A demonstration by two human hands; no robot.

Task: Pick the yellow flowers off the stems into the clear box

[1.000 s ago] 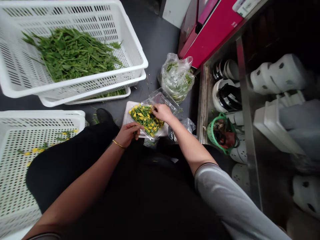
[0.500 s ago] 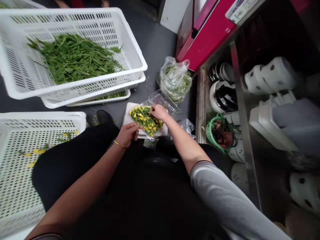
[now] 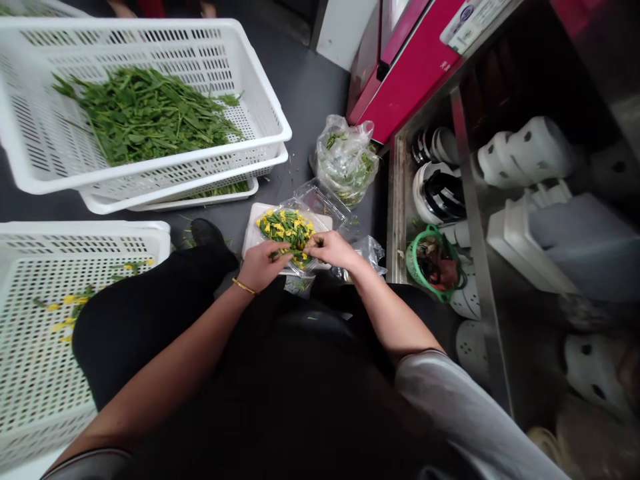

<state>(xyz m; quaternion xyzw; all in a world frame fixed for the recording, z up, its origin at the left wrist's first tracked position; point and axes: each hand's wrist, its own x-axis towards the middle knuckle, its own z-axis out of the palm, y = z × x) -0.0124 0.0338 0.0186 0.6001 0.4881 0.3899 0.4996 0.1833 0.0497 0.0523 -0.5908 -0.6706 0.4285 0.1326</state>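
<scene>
Since half a second ago my right hand (image 3: 333,248) has come back from the far edge of the clear pack (image 3: 280,215) to its near end, where it now meets my left hand (image 3: 263,263). The left has barely shifted.

Both sets of fingers (image 3: 278,253) are pinched together on a small tuft of the flower stems (image 3: 287,230) at the near rim of the pack. I cannot make out whether they also catch the plastic. The stems, green with yellow blooms, fill the pack, which sits on a white board (image 3: 253,223) on the floor (image 3: 305,87), just past my knee. Its hinged lid (image 3: 323,200) lies open behind it.

I judge the pack the weak point. It is light and heaped, so a sideways tug on the tuft could tip it off the board or drag loose blooms onto the floor. Pinching hard could bruise the petals.

The floor is dark grey and smooth, strewn with a few green scraps. A bag of greens (image 3: 345,160) stands just beyond the lid. Stacked white crates (image 3: 250,157) hold cut greens (image 3: 145,113), and another crate (image 3: 100,233) beside my leg holds a few stray blooms. On my right, a steel shelf (image 3: 400,200) carries dishes and a green basket (image 3: 433,260), with a red cabinet (image 3: 415,73) behind it.
</scene>
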